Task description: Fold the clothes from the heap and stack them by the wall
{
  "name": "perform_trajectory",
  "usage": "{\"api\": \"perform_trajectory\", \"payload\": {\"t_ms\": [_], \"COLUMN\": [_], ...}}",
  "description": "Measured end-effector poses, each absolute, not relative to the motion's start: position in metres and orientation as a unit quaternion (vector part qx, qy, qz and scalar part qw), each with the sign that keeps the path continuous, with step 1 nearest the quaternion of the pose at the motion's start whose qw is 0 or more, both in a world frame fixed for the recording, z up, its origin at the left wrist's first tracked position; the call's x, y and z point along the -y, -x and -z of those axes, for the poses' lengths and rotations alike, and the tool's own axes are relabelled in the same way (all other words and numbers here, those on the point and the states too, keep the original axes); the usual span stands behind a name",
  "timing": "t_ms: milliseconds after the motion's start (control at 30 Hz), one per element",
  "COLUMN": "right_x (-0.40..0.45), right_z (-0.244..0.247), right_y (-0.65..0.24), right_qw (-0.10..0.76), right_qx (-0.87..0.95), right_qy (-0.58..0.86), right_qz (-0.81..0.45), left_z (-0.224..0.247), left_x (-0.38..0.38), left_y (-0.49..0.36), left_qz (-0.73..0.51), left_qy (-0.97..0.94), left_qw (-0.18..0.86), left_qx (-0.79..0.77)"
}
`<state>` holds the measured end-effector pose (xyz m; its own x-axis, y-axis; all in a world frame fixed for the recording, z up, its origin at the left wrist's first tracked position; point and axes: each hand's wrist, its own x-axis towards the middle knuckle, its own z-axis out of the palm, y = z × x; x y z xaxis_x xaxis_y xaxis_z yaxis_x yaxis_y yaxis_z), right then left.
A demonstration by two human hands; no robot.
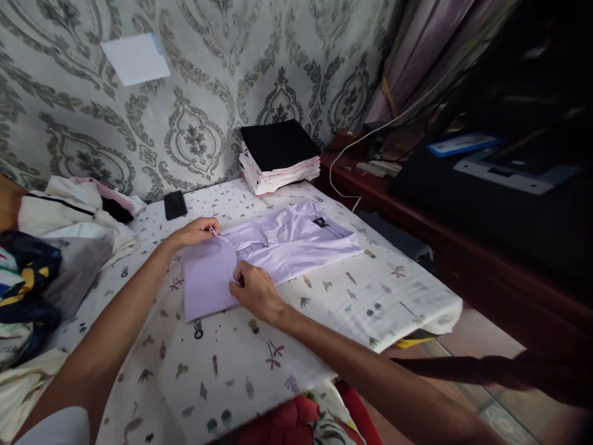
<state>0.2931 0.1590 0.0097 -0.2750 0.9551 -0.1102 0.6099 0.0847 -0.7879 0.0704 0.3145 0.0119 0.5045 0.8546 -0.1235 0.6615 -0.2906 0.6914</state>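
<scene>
A lavender garment (pixel 296 247) lies on a white patterned cloth (pixel 250 364), its left end folded over toward the middle. A small black label shows near its right end. My left hand (pixel 197 232) pinches the far corner of the folded flap. At the near side of the same flap, my right hand (pixel 254 287) has its fingers closed on the lavender fabric.
Behind the garment stands a stack of folded clothes (pixel 280 154) with a black one on top. A black phone (pixel 175 205) lies near the wall. Heaped clothes (pixel 78 228) fill the left side. A dark red wooden desk (pixel 445 259) borders the right.
</scene>
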Motion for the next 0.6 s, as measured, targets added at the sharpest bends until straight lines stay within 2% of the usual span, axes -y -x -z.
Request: {"api": "perform_trajectory", "payload": {"t_ms": [200, 400, 500, 600], "right_x": [-0.181, -0.201, -0.200, -0.198], "right_z": [0.007, 0.019, 0.014, 0.005], "right_y": [-0.281, -0.268, -0.271, -0.281], "right_qw": [0.334, 0.356, 0.376, 0.405], "right_qx": [0.593, 0.581, 0.613, 0.678], "right_qy": [0.559, 0.533, 0.505, 0.471], "right_qz": [-0.473, -0.501, -0.478, -0.393], "left_z": [-0.019, -0.026, -0.030, -0.035], "left_x": [-0.310, -0.304, -0.303, -0.305], "left_y": [-0.062, -0.070, -0.074, -0.083], "left_qz": [-0.134, -0.109, -0.148, -0.184], "left_qy": [-0.774, -0.763, -0.741, -0.723], "left_qw": [0.403, 0.404, 0.418, 0.425], "left_qx": [-0.470, -0.493, -0.504, -0.512]}}
